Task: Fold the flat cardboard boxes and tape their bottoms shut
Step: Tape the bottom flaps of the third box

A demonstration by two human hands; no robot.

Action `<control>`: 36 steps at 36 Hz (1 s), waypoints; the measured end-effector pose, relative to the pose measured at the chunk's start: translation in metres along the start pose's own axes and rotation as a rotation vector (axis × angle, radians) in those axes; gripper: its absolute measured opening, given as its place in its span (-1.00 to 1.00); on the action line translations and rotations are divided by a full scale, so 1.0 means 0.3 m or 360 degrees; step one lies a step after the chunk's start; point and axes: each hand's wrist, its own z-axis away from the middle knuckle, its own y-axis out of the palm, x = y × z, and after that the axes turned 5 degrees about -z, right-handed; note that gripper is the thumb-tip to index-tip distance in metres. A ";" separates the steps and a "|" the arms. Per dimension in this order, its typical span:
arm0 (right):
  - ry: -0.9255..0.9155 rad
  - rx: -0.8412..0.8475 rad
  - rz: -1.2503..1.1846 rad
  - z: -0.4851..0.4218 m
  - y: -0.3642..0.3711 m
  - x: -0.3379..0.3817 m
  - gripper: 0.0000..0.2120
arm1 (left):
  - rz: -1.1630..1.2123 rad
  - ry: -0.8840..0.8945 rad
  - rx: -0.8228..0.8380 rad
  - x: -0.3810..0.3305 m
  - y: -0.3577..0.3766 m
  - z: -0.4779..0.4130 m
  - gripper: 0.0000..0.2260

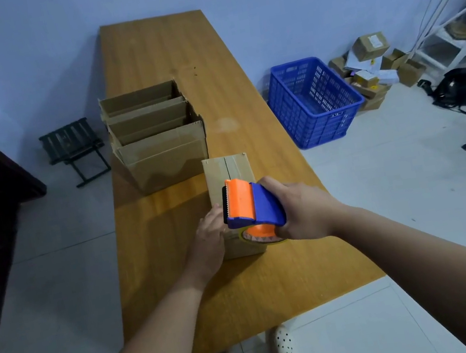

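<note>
Wood table, one box under the tape dispenser

Honey-brown long wooden table stands on pale floor tiles against bluish walls. A blue slotted plastic crate sits off its right edge, and a dark folding stool off its left. Three open brown cardboard boxes line the left edge. Toward the front edge lies the small closed cardboard box, seam up. The left hand presses its near left side with relaxed fingers. The right hand grips the orange-and-blue tape dispenser over it.
</note>
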 end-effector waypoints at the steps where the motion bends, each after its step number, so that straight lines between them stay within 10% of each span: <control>1: -0.0001 -0.0005 0.0023 -0.001 -0.003 -0.002 -0.38 | -0.0028 0.0043 -0.0013 0.013 0.005 -0.003 -0.67; 36: 0.0266 0.0055 -0.0028 0.048 0.038 -0.255 -0.52 | -0.0123 0.0152 0.0054 0.060 0.035 -0.033 -0.61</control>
